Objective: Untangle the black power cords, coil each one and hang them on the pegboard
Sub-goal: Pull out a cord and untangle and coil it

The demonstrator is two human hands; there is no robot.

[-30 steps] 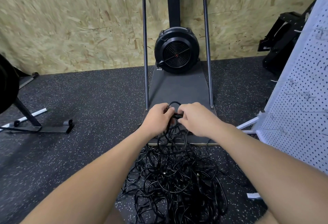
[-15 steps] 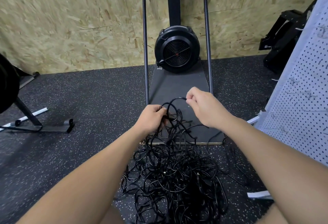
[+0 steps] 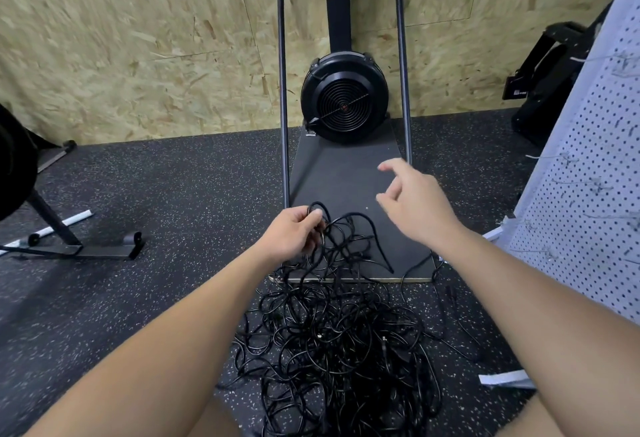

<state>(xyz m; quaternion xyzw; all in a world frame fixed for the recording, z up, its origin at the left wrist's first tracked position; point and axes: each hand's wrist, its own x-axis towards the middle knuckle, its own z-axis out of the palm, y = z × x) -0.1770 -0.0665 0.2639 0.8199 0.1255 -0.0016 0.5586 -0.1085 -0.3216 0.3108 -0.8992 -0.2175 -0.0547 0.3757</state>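
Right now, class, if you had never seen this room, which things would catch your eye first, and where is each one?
First the big tangled heap of black power cords on the speckled dark rubber floor, low in the middle. The left hand grips a few loops at the heap's far edge, while the right hand hovers with loose fingers, holding nothing. Behind stands a round black fan housing, and at the right edge a white pegboard.
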